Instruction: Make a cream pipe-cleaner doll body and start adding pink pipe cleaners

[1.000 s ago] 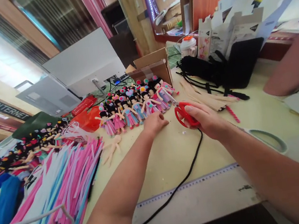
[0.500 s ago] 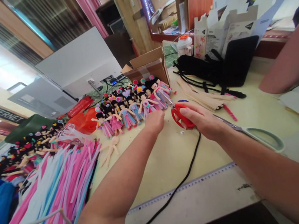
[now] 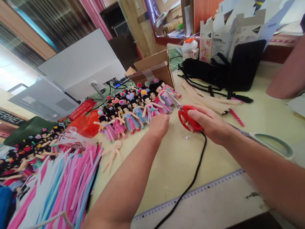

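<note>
Red-handled scissors (image 3: 189, 119) are in my right hand (image 3: 209, 123), their blades pointing up and away to the left. My left hand (image 3: 160, 124) is closed in a fist just left of the scissors; its fingertips face away, so what they hold cannot be made out. A black cord (image 3: 192, 181) runs from beneath my right hand down across the table edge. Right beyond my left hand stand several small dolls (image 3: 130, 116) in pink and blue skirts with black hair. One bare cream doll body (image 3: 113, 155) lies flat left of my left forearm.
Pink, white and blue fuzzy stems (image 3: 47, 199) are heaped at left, with more dolls (image 3: 26, 152) behind. Grey-handled scissors (image 3: 273, 145) lie by my right forearm. Cream stems (image 3: 204, 97) and a black bundle (image 3: 206, 72) lie at back right. A ruler strip (image 3: 166, 203) follows the front edge.
My right hand and the red scissors have shifted slightly right and down in the picture. My left hand stays closed in almost the same place. The view has moved a little.
</note>
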